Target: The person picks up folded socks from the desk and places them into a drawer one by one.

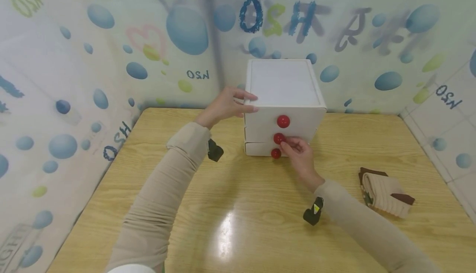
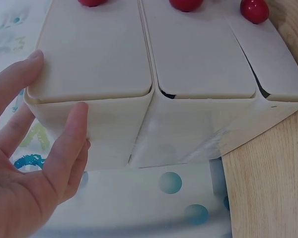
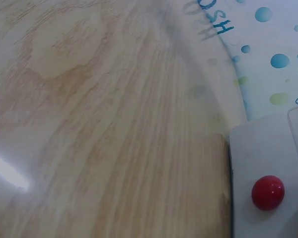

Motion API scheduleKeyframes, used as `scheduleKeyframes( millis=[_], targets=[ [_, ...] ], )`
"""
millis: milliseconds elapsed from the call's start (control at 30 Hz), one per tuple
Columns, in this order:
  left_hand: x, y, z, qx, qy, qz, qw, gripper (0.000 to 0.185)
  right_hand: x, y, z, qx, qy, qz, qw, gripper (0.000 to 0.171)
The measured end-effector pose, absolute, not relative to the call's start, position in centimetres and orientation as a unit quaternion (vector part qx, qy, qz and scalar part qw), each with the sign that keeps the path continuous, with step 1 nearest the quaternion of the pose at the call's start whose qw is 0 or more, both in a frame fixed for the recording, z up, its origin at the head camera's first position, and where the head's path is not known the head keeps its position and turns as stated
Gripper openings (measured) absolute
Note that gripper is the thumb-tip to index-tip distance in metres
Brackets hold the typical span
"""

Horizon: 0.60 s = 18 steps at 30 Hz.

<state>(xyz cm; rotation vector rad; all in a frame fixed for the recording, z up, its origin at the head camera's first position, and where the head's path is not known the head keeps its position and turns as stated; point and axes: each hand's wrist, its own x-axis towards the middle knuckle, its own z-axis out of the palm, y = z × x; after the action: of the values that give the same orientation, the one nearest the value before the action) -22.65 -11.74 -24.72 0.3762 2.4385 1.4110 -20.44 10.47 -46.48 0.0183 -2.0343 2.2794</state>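
A white three-drawer cabinet (image 1: 284, 83) stands on the table, each drawer front carrying one round red knob. At the middle drawer's knob (image 1: 278, 138), my right hand (image 1: 302, 159) pinches with thumb and fingers. My left hand (image 1: 227, 104) rests on the cabinet's upper left corner, its fingers fairly straight. In the left wrist view, the fingers of my left hand (image 2: 44, 148) touch the top drawer's end of the cabinet (image 2: 99, 59). Only the bottom drawer's knob (image 3: 268, 193) shows clearly in the right wrist view; my right hand is mostly outside it.
To the right on the wooden table (image 1: 260, 207) lies a folded beige knit piece with brown parts (image 1: 386, 192), like socks. Behind the cabinet is a wall covering (image 1: 186, 74) printed with blue drops and letters. Dark wrist cameras (image 1: 313, 212) sit at both cuffs.
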Motion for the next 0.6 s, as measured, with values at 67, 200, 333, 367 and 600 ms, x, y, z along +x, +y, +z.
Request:
scheduleKeyframes(
  millis=[67, 200, 333, 367, 600],
  targets=[
    [-22.2, -11.6, -24.2, 0.129, 0.849, 0.489, 0.153, 0.038, -19.4, 10.2, -44.9, 0.006, -0.685, 0.728, 0.041, 0.032],
    [-22.9, -11.8, -25.0, 0.125, 0.846, 0.495, 0.155, 0.038, -18.1, 9.8, -43.1, -0.017, -0.711, 0.702, 0.019, 0.023],
    [-23.9, -12.0, -26.2, 0.125, 0.846, 0.497, 0.148, 0.038, -18.0, 9.8, -43.7, -0.031, -0.742, 0.669, 0.001, 0.022],
    [-24.1, -12.0, -26.4, 0.126, 0.847, 0.495, 0.146, 0.038, -18.0, 9.8, -43.9, -0.032, -0.752, 0.658, -0.002, 0.023],
    [-24.1, -12.1, -26.6, 0.127, 0.852, 0.489, 0.136, 0.037, -18.2, 9.7, -45.0, -0.029, -0.768, 0.639, -0.011, 0.026]
  ],
)
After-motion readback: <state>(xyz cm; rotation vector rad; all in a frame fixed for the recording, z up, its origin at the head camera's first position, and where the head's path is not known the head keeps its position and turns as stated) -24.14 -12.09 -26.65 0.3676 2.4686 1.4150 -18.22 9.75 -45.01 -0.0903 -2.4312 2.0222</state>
